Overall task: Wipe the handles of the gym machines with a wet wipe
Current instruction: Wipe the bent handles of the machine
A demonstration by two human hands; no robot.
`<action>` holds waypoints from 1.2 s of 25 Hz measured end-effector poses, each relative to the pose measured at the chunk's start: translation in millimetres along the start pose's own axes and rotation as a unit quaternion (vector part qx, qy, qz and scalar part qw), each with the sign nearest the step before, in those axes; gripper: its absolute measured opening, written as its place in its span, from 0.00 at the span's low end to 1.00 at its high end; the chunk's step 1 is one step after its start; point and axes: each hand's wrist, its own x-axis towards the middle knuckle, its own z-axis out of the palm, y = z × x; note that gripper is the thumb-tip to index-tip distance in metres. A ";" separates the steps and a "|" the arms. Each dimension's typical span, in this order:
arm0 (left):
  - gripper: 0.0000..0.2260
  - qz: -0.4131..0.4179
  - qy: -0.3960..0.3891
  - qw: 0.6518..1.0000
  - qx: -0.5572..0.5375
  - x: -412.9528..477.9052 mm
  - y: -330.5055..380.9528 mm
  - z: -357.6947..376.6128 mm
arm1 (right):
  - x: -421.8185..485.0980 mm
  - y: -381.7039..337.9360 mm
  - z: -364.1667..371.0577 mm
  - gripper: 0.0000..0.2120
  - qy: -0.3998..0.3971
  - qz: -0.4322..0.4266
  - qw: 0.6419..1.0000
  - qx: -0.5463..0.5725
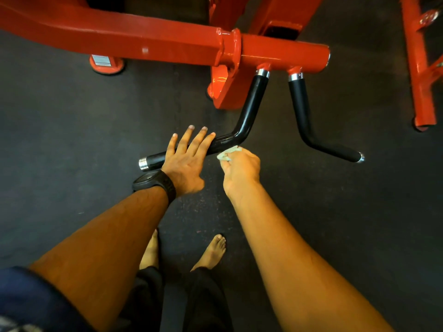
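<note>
Below the red beam (167, 41), your left hand (185, 161) lies spread across the left handle (254, 101); your right hand (241, 167) pinches the wet wipe (229, 153) beside its bend. Wiping here looks underway; the right handle (299, 109) likely remains to do.

Left hand (184, 161) over left handle (249, 109); right hand (241, 167), wipe (227, 155) beside bend; second handle (300, 109) right.
</note>
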 end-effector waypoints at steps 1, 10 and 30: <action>0.53 0.000 0.000 1.000 0.001 -0.4 -0.4 0.1 | -2.1 5.2 -0.1 0.15 0.030 -0.078 0.994 -0.069; 0.52 0.013 -0.010 1.000 0.004 -0.7 -3.3 -1.8 | 64.9 -0.3 -49.1 0.23 -0.149 -0.660 0.366 -0.639; 0.53 -0.004 -0.011 1.000 0.007 -0.6 -3.5 -0.3 | 65.9 -94.7 2.1 0.18 -0.190 -0.571 -0.059 -0.797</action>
